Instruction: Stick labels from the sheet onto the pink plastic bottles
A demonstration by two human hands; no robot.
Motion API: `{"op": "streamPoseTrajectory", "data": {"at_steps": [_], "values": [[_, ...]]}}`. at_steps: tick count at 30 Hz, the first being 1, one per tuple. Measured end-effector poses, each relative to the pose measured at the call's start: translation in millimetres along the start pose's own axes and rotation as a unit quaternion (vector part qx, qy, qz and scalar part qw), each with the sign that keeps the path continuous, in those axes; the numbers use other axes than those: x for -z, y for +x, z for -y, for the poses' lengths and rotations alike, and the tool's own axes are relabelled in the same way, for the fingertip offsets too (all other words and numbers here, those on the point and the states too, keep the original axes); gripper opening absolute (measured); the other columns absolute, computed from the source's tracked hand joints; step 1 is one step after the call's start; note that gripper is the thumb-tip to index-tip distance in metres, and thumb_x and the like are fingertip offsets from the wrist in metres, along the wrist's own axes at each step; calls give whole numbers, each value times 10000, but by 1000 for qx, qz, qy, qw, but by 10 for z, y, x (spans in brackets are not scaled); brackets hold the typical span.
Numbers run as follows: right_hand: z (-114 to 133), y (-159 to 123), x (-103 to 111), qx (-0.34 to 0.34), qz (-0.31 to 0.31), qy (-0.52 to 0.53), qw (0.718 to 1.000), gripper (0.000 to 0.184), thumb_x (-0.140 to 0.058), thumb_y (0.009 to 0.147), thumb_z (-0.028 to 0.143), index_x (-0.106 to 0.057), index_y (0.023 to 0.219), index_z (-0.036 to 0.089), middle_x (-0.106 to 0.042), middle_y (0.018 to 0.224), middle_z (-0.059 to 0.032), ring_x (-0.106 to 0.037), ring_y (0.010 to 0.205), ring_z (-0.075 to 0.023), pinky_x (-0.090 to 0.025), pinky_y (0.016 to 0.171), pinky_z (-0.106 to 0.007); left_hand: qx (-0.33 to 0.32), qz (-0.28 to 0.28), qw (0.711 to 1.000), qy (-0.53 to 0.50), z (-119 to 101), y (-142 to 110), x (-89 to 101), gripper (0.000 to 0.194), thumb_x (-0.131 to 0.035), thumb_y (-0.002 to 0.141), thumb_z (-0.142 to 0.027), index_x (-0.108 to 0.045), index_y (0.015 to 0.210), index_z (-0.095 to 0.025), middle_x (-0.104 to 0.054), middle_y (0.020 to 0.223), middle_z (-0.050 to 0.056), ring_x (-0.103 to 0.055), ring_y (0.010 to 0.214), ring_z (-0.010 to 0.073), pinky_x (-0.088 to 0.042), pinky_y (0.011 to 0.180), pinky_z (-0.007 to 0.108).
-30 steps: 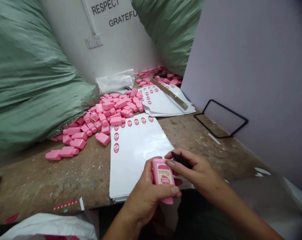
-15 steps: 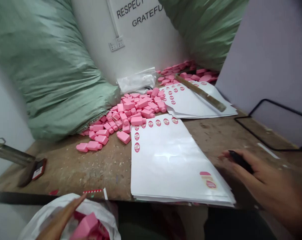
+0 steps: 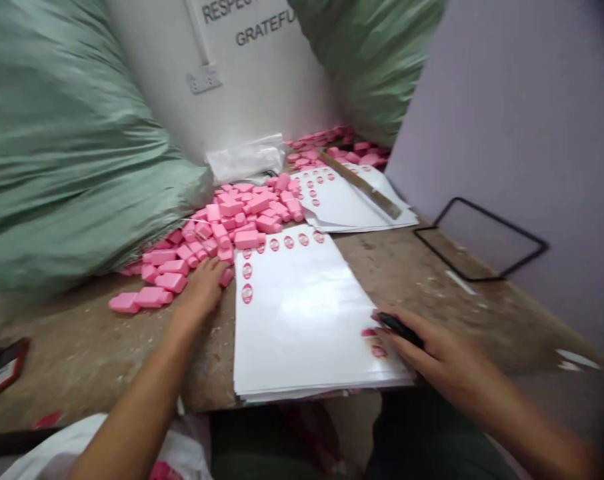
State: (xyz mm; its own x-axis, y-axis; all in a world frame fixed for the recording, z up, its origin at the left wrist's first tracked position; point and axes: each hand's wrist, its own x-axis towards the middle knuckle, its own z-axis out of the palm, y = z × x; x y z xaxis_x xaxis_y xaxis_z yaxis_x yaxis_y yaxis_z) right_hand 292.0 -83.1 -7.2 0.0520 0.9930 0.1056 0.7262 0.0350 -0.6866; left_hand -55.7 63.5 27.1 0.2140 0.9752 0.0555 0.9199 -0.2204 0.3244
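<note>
Pink plastic bottles (image 3: 257,203), capped, many: heaped on a worn brown counter (image 3: 397,273), left of centre and against the base of a green sack (image 3: 72,147).

Single pink bottle (image 3: 227,277): at the near edge of the heap, partly covered by the fingers of the left hand (image 3: 205,288). Left hand: stretched forward, palm down, at that bottle; whether it grips or merely touches cannot be told.

Right hand (image 3: 419,343): thumb and fingers closed round a slim black tool (image 3: 401,331), tip pointing left, over the right edge of the front label sheets.

Front label sheets (image 3: 292,327): white, glossy, stacked; small oval pink labels along the top and upper left, one larger label (image 3: 375,343) near the lower right corner, just beside the right hand.

Rear label sheets (image 3: 327,213): similar, with a wooden strip (image 3: 362,185) lying aslant on top.

Black wire frame (image 3: 482,277): right side, by the pale panel (image 3: 522,133).

Clear plastic packaging (image 3: 247,160): behind the heap, near the wall.

White bag (image 3: 182,450): below the counter's front edge, pink contents, partly hidden by the left forearm.
</note>
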Motion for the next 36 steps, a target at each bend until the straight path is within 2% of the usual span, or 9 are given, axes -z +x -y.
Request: {"op": "streamPoseTrajectory", "data": {"at_steps": [4, 6, 7, 9, 11, 14, 19, 30, 36], "values": [[38, -1, 105, -39, 28, 23, 999, 371, -488, 818, 470, -677, 1009, 214, -740, 977, -73, -682, 846, -294, -510, 682, -386, 47, -77, 993, -71, 40, -113, 32, 450, -576, 753, -240, -526, 1189, -139, -573, 1231, 169, -511, 1153, 329, -372, 995, 488], [21, -25, 129, -48, 11, 20, 999, 351, -500, 826, 452, -662, 1026, 214, -737, 960, -69, -676, 830, -279, -499, 684, -373, 102, -134, 961, -220, -139, -253, 50, 515, -603, 753, -349, -474, 1217, -167, -578, 1198, 128, -554, 1080, 294, -442, 929, 454], [19, -40, 138, -50, 4, 23, 998, 345, -503, 834, 451, -654, 1038, 217, -734, 953, -65, -673, 824, -268, -496, 681, -362, 133, -142, 919, -344, -283, -333, 54, 508, -615, 745, -375, -482, 1197, -184, -591, 1167, 101, -573, 1042, 268, -475, 894, 425], [31, -66, 152, -50, 8, 37, 998, 345, -475, 863, 466, -639, 1041, 219, -725, 933, -57, -666, 806, -241, -493, 667, -335, 194, -89, 761, -613, -644, -491, 39, 452, -651, 721, -372, -538, 1117, -187, -623, 1098, 76, -603, 982, 236, -522, 830, 382], [51, -86, 156, -48, 21, 36, 998, 355, -419, 889, 482, -630, 999, 219, -714, 877, -45, -654, 756, -220, -483, 632, -317, 240, 16, 612, -753, -1035, -620, -18, 438, -675, 717, -330, -563, 1102, -156, -645, 1087, 112, -623, 961, 233, -547, 775, 360], [51, -102, 139, -40, 38, -12, 998, 341, -386, 892, 466, -631, 925, 230, -704, 799, -30, -640, 697, -219, -450, 596, -319, 261, 126, 524, -801, -1522, -727, -192, 500, -711, 705, -203, -536, 1170, -160, -653, 1125, 141, -644, 918, 213, -558, 708, 315], [-9, -104, 72, 17, 15, -116, 993, 258, -413, 893, 373, -634, 906, 241, -708, 720, -16, -635, 639, -211, -386, 597, -315, 255, 219, 528, -780, -1864, -713, -491, 542, -693, 707, -98, -505, 1206, -191, -593, 1268, 138, -582, 1114, 269, -566, 822, 430], [0, -101, 23, 85, -15, -209, 974, 191, -433, 897, 273, -598, 816, 224, -704, 677, -9, -570, 534, -169, -301, 619, -334, 248, 237, 548, -763, -1853, -681, -557, 542, -696, 699, -89, -527, 1196, -224, -531, 1351, 97, -464, 1257, 286, -545, 887, 506], [-25, -74, 54, 35, 35, -154, 987, 204, -421, 902, 313, -602, 845, 238, -699, 694, -4, -605, 593, -192, -345, 600, -310, 244, 247, 540, -767, -1807, -666, -577, 476, -670, 738, -91, -534, 1177, -217, -529, 1333, 96, -467, 1255, 266, -533, 908, 499]]}}
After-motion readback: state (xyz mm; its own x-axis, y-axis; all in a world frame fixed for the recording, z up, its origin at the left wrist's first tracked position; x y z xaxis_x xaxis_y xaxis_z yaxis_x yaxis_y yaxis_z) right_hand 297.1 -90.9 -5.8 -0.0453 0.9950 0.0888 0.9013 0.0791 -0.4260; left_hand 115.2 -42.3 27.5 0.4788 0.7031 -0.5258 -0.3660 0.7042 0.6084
